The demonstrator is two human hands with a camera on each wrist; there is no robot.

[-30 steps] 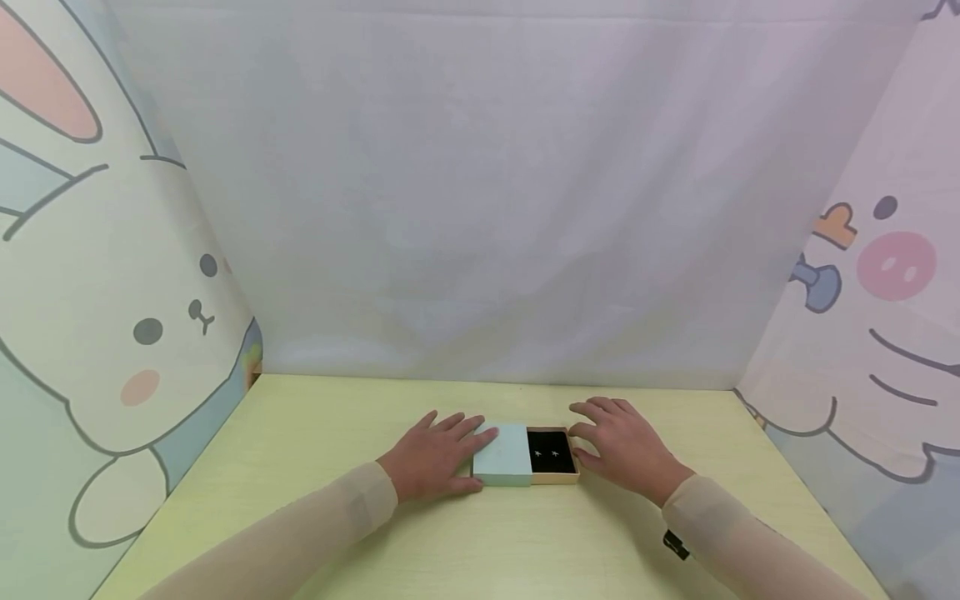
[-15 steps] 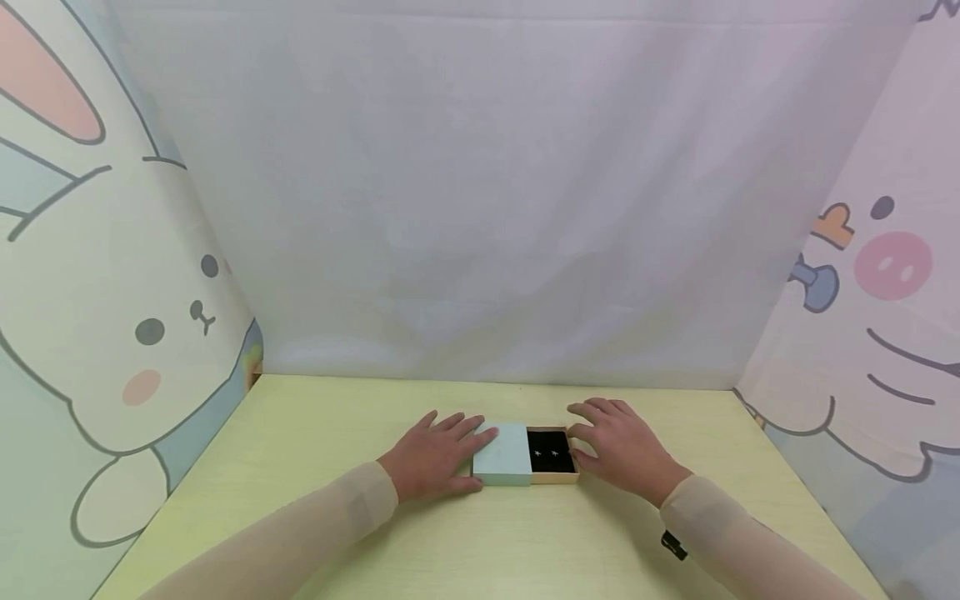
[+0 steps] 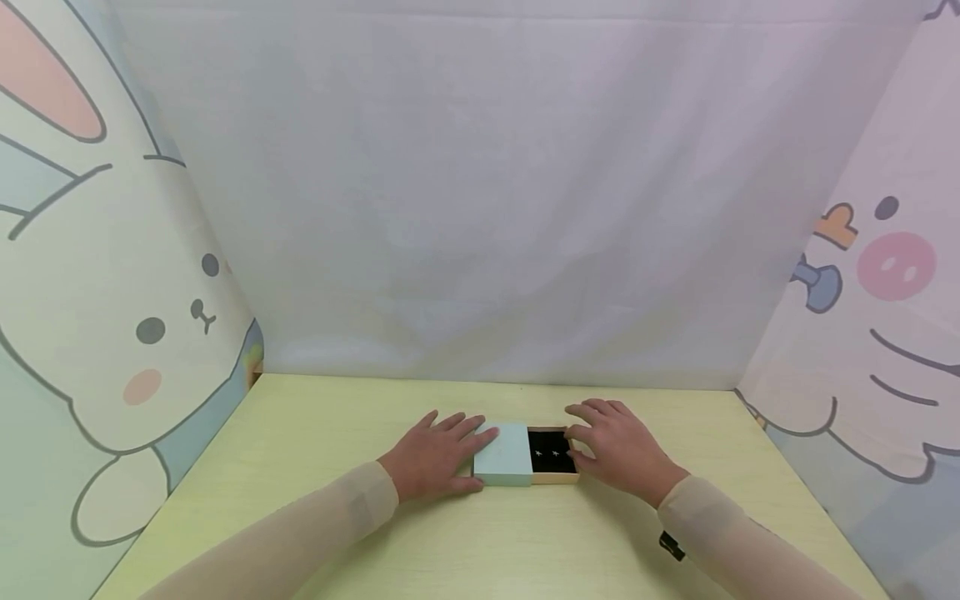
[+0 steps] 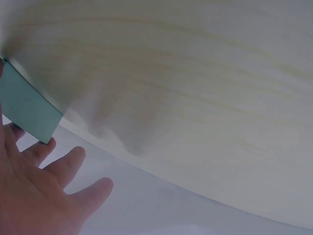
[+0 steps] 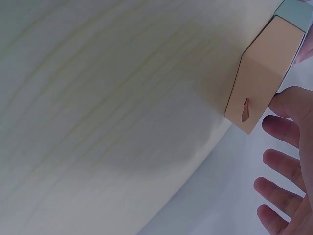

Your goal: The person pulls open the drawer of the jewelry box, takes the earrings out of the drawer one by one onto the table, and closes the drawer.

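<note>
A light-blue box sleeve (image 3: pixel 502 457) lies on the table, with an orange-edged drawer (image 3: pixel 555 478) partly out of its right side. Two small silver star-shaped pieces sit on the drawer's black insert (image 3: pixel 546 440). My left hand (image 3: pixel 429 460) rests spread at the sleeve's left end, one finger over its top. At the drawer's right end, my right hand (image 3: pixel 626 450) has bent fingers, thumb side nearest the edge. The left wrist view shows the sleeve (image 4: pixel 29 105) beside my hand (image 4: pixel 36 196). In the right wrist view, my hand (image 5: pixel 304 156) touches the drawer (image 5: pixel 264 61), which has a small tab.
The pale wooden table (image 3: pixel 480 533) extends around the box. A light curtain (image 3: pixel 480 208) hangs along its back edge. Cartoon-printed panels stand on both sides, a rabbit (image 3: pixel 112 275) at left and a pig-nosed figure (image 3: pixel 847 358) at right.
My right hand has shifted slightly left, its fingertips now a little over the drawer's right edge. The left hand, sleeve and drawer look unmoved.
</note>
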